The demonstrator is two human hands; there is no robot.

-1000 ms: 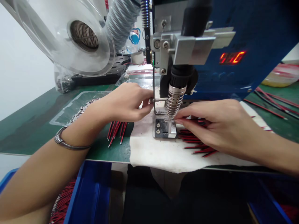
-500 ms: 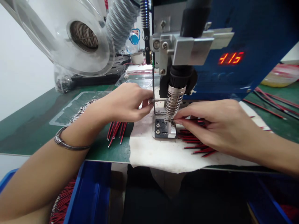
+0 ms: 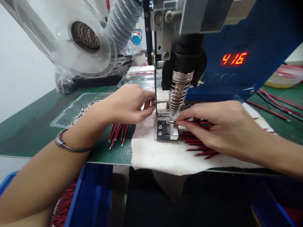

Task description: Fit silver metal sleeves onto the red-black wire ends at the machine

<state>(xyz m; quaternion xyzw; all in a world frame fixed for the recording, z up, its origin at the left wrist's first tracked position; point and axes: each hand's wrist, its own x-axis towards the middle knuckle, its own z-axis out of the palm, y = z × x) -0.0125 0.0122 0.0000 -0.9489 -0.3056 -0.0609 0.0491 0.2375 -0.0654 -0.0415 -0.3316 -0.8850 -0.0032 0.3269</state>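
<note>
My left hand (image 3: 127, 102) is curled, its fingertips pinching a small metal pin (image 3: 158, 101) on the left of the machine's frame. My right hand (image 3: 220, 124) lies over a spread of red and black wires (image 3: 196, 143), thumb and forefinger pinched on a thin wire end held at the small metal fixture (image 3: 167, 130). Just above that fixture hangs the soldering head with its coiled metal tip (image 3: 178, 94). A silver bangle (image 3: 65, 144) circles my left wrist.
The blue machine (image 3: 248, 37) shows a red readout 416 (image 3: 234, 59). A white cloth (image 3: 165, 154) lies under the fixture. More red wires (image 3: 117, 132) lie on the green mat. A clear reel (image 3: 71, 37) and grey hose (image 3: 123, 19) stand behind. Blue bins (image 3: 92, 195) sit below the table edge.
The soldering head has risen off the fixture after dipping onto it. The readout went from an unreadable figure to 415 to 416. Both hands have kept their places.
</note>
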